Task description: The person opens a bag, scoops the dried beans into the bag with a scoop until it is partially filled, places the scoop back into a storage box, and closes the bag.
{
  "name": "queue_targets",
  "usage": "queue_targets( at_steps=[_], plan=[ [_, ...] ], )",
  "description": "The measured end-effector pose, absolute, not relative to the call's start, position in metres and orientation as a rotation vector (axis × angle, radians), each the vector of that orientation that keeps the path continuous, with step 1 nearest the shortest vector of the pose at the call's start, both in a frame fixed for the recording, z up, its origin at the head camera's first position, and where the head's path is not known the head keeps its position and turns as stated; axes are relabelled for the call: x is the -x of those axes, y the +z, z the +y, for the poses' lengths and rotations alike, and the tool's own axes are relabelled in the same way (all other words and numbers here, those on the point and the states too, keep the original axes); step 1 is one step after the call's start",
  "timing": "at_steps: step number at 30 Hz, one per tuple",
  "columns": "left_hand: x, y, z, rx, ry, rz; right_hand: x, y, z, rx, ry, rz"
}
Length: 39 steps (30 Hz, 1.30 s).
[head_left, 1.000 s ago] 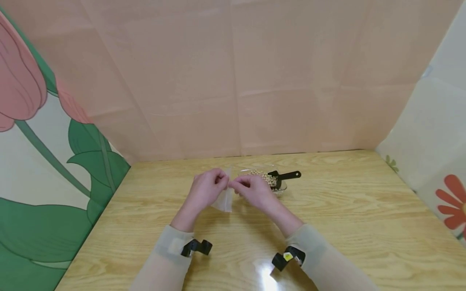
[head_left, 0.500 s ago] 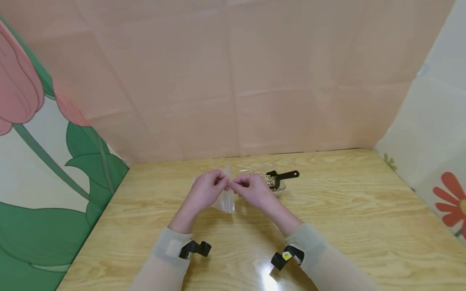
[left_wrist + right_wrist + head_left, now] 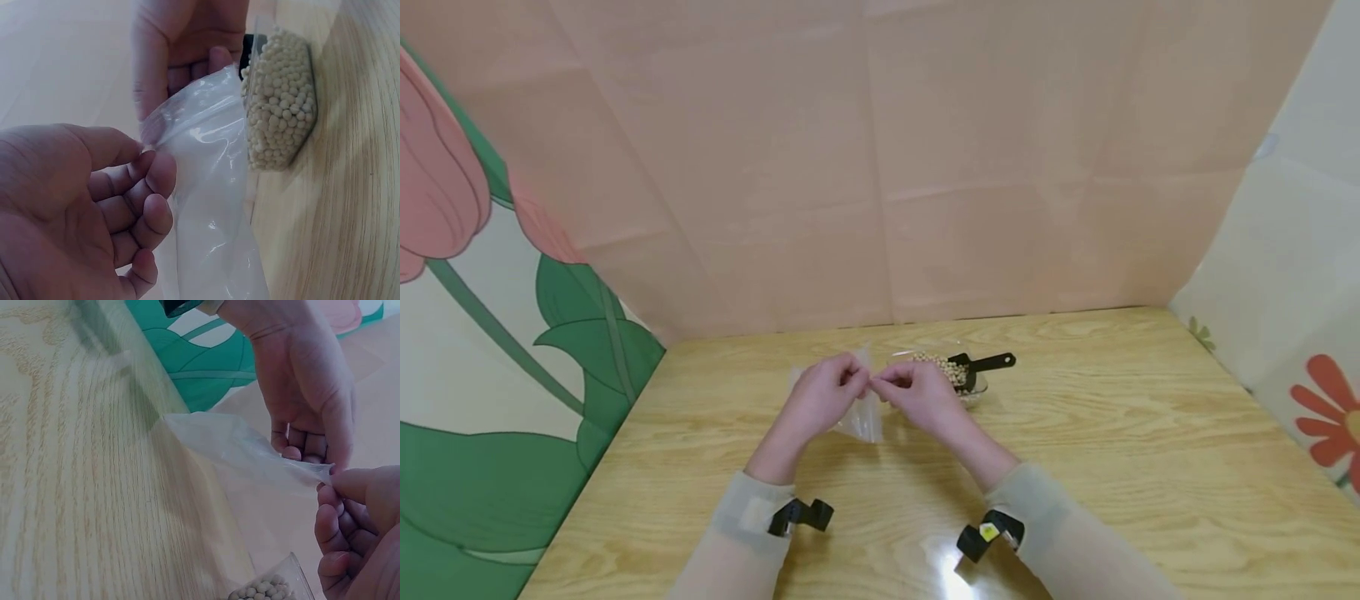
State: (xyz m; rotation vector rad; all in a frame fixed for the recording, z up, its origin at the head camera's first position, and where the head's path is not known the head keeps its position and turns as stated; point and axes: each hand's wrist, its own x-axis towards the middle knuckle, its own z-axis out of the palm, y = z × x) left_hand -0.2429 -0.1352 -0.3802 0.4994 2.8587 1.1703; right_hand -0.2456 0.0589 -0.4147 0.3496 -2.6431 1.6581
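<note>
A clear plastic zip bag (image 3: 867, 423) hangs between my two hands, above the table. My left hand (image 3: 826, 393) pinches its top edge between thumb and index finger, the other fingers loosely curled. Close beside it, my right hand (image 3: 929, 395) pinches the same edge with thumb and forefinger, as the right wrist view shows. The fingertips of both hands almost meet. In the left wrist view the bag (image 3: 209, 187) looks flat, with nothing visible inside. Whether its mouth is parted cannot be seen.
Just behind my right hand stands a clear container (image 3: 304, 579) of round, pale beans (image 3: 281, 106). A black scoop (image 3: 992, 362) rests in it, handle pointing right. The wooden table (image 3: 1150, 433) ends at a pink backdrop (image 3: 1000, 167).
The bag has shifted slightly and more of it shows to the left behind my left hand. Both hands keep their pinch in nearly the same place.
</note>
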Motion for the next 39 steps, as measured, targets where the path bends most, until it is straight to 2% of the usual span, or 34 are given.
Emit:
queue_targets(
  at_steps=[10,20,32,39],
  plan=[
    [0.244,-0.38,-0.14,-0.625,1.204,2.797,0.243,-0.412,0.059,-0.338,1.699,-2.639],
    [0.242,-0.375,-0.151,-0.719,1.442,2.539,0.24,-0.405,0.062,-0.377,1.881,-2.631],
    [0.249,-0.375,-0.155,-0.648,1.713,2.244,0.245,-0.402,0.067,-0.4,2.28,-2.508],
    [0.247,-0.376,-0.149,-0.554,1.672,2.368,0.244,-0.402,0.063,-0.286,2.187,-2.523]
  ],
)
